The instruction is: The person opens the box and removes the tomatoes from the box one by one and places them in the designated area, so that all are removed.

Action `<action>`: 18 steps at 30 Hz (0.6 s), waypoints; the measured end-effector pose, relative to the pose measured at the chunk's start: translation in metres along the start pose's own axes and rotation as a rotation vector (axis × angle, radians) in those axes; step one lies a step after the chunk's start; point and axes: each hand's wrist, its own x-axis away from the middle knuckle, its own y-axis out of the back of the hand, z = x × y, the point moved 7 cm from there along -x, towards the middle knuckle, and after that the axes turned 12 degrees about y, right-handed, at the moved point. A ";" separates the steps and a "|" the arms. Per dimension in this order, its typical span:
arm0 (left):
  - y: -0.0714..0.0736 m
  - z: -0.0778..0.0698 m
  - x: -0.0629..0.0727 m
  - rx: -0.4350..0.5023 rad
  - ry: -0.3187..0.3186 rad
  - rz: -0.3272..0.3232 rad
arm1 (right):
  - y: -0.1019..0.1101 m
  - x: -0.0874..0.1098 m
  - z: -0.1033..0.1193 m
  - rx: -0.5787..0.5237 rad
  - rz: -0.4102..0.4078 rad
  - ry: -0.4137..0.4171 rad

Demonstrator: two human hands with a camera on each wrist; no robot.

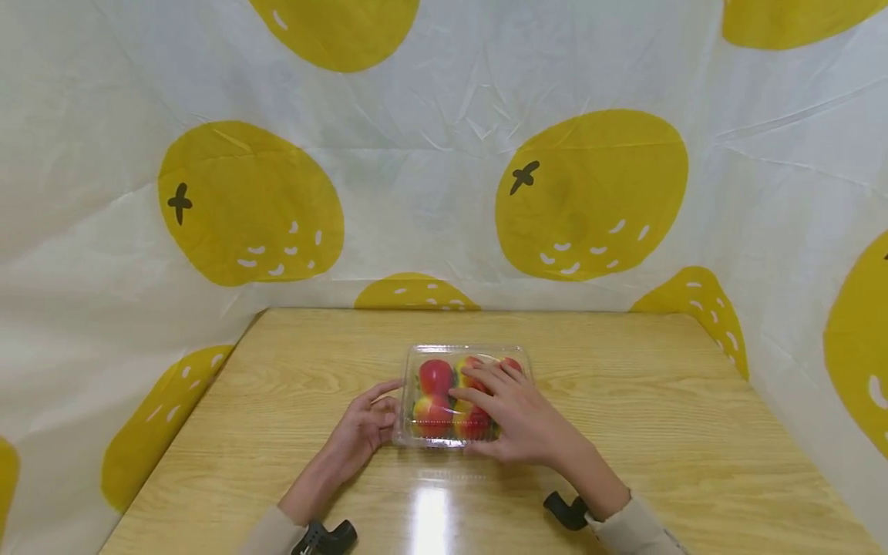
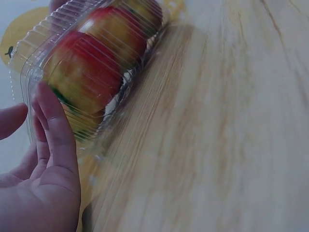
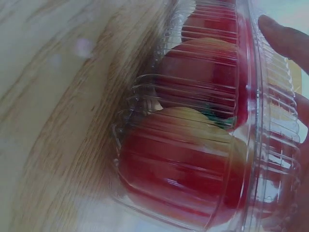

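Note:
A clear plastic clamshell box [image 1: 463, 351] with its lid down sits on the table. Inside are several red-and-yellow fruits [image 1: 435, 378] that look like apples, some with bits of green. My left hand [image 1: 364, 422] is at the box's left side, fingers loosely extended along its wall; in the left wrist view its fingertips [image 2: 48, 99] touch the plastic and the thumb stands apart. Over the right part of the lid, my right hand [image 1: 523, 416] rests with fingers spread, hiding some fruits. Its thumb [image 3: 282, 38] is near the front rim in the right wrist view.
The box stands on a light wooden table [image 1: 312, 347]. White cloth [image 1: 416, 193] printed with large yellow fruits hangs behind the table and along both sides. Black wrist mounts [image 1: 565, 510] sit at the sleeve cuffs.

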 end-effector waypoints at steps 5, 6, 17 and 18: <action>-0.001 0.001 0.001 -0.008 0.020 0.032 | -0.002 0.000 -0.002 -0.003 0.007 -0.015; -0.002 0.001 0.001 -0.011 0.026 0.041 | -0.002 0.000 -0.002 -0.002 0.006 -0.016; -0.008 0.004 0.006 0.047 0.085 0.150 | -0.002 -0.002 -0.001 0.001 0.004 -0.017; -0.008 0.005 0.006 0.043 0.089 0.147 | -0.003 -0.002 -0.001 0.004 0.008 -0.019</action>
